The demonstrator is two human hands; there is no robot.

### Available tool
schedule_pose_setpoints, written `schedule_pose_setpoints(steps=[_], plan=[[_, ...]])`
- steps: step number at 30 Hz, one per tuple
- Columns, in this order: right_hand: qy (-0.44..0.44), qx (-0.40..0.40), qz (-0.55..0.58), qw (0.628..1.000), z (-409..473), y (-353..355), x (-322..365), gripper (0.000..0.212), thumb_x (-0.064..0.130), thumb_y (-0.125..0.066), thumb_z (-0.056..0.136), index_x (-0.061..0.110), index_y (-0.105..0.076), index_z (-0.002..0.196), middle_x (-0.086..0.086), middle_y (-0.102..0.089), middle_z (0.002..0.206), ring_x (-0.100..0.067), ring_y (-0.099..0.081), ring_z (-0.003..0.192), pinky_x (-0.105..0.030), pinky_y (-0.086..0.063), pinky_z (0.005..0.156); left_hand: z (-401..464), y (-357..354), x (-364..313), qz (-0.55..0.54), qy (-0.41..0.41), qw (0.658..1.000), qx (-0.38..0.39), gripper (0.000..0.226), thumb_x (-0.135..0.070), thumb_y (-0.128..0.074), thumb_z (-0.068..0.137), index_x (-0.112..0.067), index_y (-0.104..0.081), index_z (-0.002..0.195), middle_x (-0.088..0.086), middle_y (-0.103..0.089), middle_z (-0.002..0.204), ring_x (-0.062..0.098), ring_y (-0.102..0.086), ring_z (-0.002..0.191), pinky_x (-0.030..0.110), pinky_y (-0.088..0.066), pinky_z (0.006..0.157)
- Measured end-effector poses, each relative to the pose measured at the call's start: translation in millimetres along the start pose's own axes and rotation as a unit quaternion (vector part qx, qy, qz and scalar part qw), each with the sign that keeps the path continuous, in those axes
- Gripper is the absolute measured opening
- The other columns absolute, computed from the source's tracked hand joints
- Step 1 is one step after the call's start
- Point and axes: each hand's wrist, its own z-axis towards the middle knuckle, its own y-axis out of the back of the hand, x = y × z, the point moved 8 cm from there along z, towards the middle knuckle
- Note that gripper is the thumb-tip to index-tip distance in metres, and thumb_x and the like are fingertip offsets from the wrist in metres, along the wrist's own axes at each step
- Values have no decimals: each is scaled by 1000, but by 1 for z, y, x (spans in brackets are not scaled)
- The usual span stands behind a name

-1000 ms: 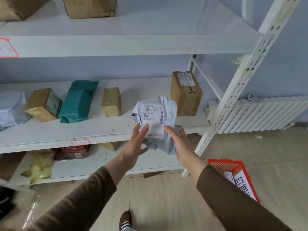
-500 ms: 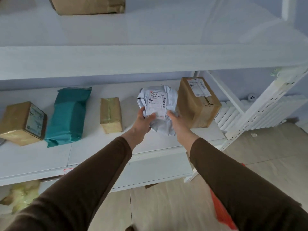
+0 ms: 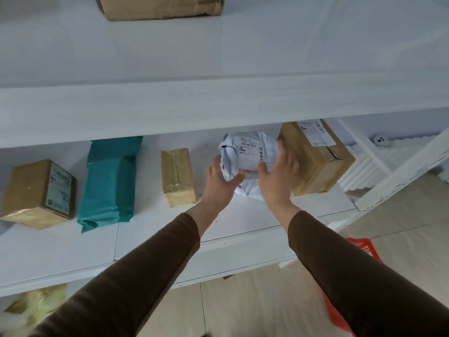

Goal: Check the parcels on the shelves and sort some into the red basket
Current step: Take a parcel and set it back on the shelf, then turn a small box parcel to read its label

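Hands frame the grey mailer (image 3: 245,156) near the shelf's (image 3: 255,217) right end. Left hand (image 3: 222,181) and right hand (image 3: 279,176), fingers spread, cup its sides, beside the cardboard box (image 3: 318,161).

The right sleeve (image 3: 364,276) hides most of the red basket (image 3: 362,249). The top edge cuts off the brown parcel (image 3: 160,7) on the upper shelf. The grey bag's label (image 3: 251,154) is too blurred to read.
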Motion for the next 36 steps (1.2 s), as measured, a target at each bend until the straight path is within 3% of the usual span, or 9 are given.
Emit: schedule_pose_setpoints(steps=[3, 5, 8, 12, 16, 22, 26, 31, 36], plan=[[168, 16, 88, 982, -28, -8, 64, 56, 11, -61, 96, 12, -45, 150, -8, -43, 157, -26, -33, 147, -37, -29, 122, -10, 53, -9, 70, -80, 992, -67, 83, -26, -72, 97, -17, -23, 164, 5, -31, 167, 20, -31, 153, 24, -24, 114], [181, 97, 138, 969, -46, -37, 92, 52, 9, -58, 98, 11, -46, 149, -7, -46, 154, -25, -36, 144, -33, -32, 120, -9, 93, 3, 92, -83, 984, -125, 79, -19, -72, 96, -15, -29, 162, 7, -37, 164, 23, -35, 151, 29, -27, 120], [46, 275, 179, 944, -66, -98, 105, 61, 16, -55, 103, 13, -32, 159, -7, -37, 163, -23, -32, 151, -31, -28, 118, -5, 142, 41, 63, 16, 983, -171, 76, -19, -67, 99, -15, -26, 163, 8, -34, 166, 28, -34, 153, 42, -30, 125], [-137, 421, 251, 861, -95, -150, 100, 53, 18, -56, 102, 14, -41, 153, -11, -52, 153, -26, -55, 131, -32, -43, 101, -13, 140, 99, -110, 198, 972, -66, 55, -23, -53, 108, -17, -35, 159, 10, -45, 160, 27, -46, 143, 38, -37, 118], [-160, 401, 291, 854, -106, -146, 93, 41, 16, -58, 101, 11, -55, 141, -13, -65, 136, -28, -64, 117, -38, -50, 98, -31, 128, 106, -168, 188, 967, -36, 28, -13, -47, 108, -14, -54, 135, 3, -65, 122, 24, -59, 122, 27, -47, 91], [-149, 335, 407, 837, -134, -55, 81, 29, 37, -66, 98, 26, -53, 122, 1, -65, 130, -13, -66, 103, -26, -49, 79, -100, 108, 61, -196, 88, 976, -42, 35, -31, -62, 102, -12, -54, 131, 5, -68, 122, 26, -61, 127, 43, -42, 115], [-211, 342, 458, 793, -171, 10, 46, 25, 39, -66, 98, 28, -52, 115, 2, -70, 118, -21, -68, 106, -43, -53, 95, -174, 71, 16, -193, 12, 981, -24, 50, -41, -67, 96, -7, -51, 129, -3, -72, 116, 15, -65, 117, 38, -48, 108], [-355, 365, 556, 657, -221, 65, -19, 54, 49, -56, 96, 15, -61, 137, -14, -65, 133, -32, -67, 103, -42, -61, 83, -251, 21, -12, -125, -38, 991, 24, 48, -53, -60, 93, -33, -61, 137, -11, -55, 149, 2, -49, 138, 26, -39, 111], [-396, 401, 601, 566, -260, 104, -55, 68, 58, -49, 96, 9, -59, 142, -24, -54, 149, -40, -69, 105, -35, -62, 69, -291, -8, -21, -12, -99, 995, 28, 46, -64, -52, 91, -53, -64, 135, -25, -43, 155, 5, -29, 152, 43, -25, 127]])
